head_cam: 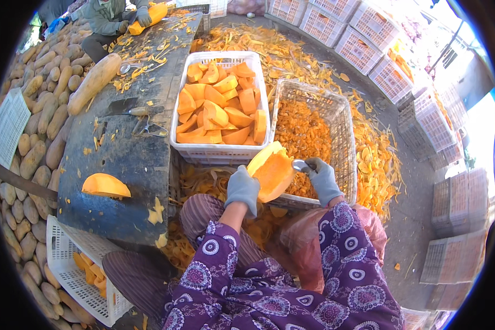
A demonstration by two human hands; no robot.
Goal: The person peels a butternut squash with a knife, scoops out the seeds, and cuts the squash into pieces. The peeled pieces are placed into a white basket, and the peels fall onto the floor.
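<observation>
Both my hands wear grey gloves. My left hand [242, 190] grips a peeled, hollowed pumpkin piece [275, 176] by its left side, its orange inside turned up and right. In my right hand [322, 180] is a metal spoon [301, 166], its bowl at the piece's upper right edge. Below them stands a crate [346, 144] holding orange pumpkin pulp [303, 136]. A white plastic crate [218, 149] of peeled pumpkin chunks [216, 107] is just beyond my left hand. One peeled wedge [106, 185] lies on the dark board to the left.
The dark board [128, 156] bears a knife [126, 111], a peeler [150, 128] and a whole unpeeled pumpkin [95, 84]. Peelings [375, 169] cover the floor around the crates. Stacked crates [359, 49] line the right. Another person [115, 20] handles a peeled pumpkin at the top left. Many unpeeled pumpkins [45, 119] lie left.
</observation>
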